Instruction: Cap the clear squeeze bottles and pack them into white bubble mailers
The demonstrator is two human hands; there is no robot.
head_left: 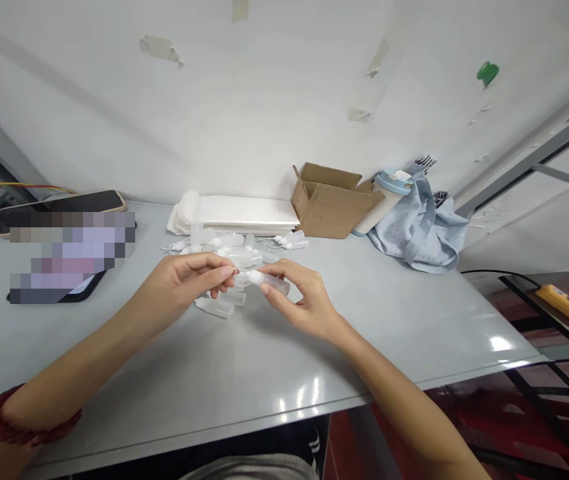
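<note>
My right hand (309,297) grips a small translucent squeeze bottle (277,283) between thumb and fingers, its white neck pointing left. At the thin tip of that bottle, my left hand (195,279) is closed in a pinch; what lies between its fingertips is too small to make out. Both hands are above the table, close together. Around and behind them lie several similar translucent bottles (217,307) with white tops, some with thin pale strands. My fingers partly cover this group.
Behind the bottles a stack of flat white pieces (249,212) lies against the wall, beside an open cardboard box (331,210). A cup with a blue lid (389,193) and a light-blue cloth bag (419,227) stand right. Two phone-like devices (84,290) (109,200) lie left on the grey table (204,393).
</note>
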